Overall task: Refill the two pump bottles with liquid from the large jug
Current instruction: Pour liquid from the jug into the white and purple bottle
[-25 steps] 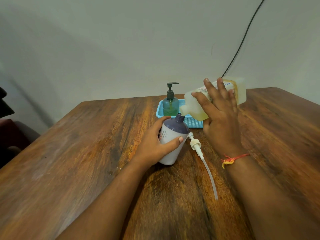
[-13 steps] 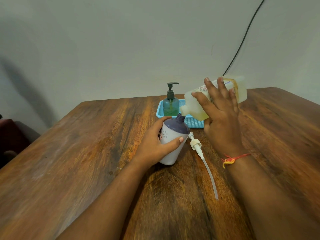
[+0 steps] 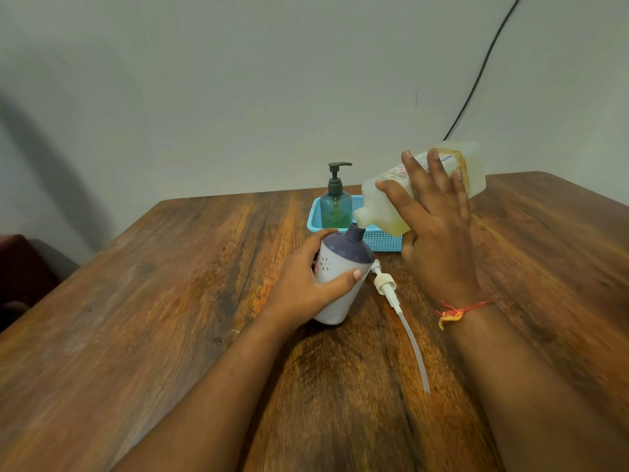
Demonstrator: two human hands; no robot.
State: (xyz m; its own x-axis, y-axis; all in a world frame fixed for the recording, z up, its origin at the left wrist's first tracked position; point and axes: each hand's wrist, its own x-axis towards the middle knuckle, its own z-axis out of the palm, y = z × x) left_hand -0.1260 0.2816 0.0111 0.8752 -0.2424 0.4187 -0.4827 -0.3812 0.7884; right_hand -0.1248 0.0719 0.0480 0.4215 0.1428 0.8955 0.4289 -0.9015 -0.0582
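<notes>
My left hand [image 3: 306, 284] grips a white bottle with a purple shoulder [image 3: 343, 267] that stands on the wooden table [image 3: 170, 301], its neck uncapped. My right hand [image 3: 435, 226] holds the large translucent jug [image 3: 384, 206] of yellowish liquid tipped over, its spout right above the bottle's neck. The bottle's white pump head with its long dip tube [image 3: 398, 304] lies on the table just right of the bottle. A teal pump bottle [image 3: 335, 202] with a dark pump stands in a blue basket [image 3: 377, 238] behind.
A black cable [image 3: 483, 69] runs down the wall behind the jug. A dark red seat [image 3: 20, 264] sits off the table's left edge. The table edge runs along the back wall.
Almost nothing has moved. The jug stays tipped over the purple-shouldered bottle, and both hands keep their grips.
</notes>
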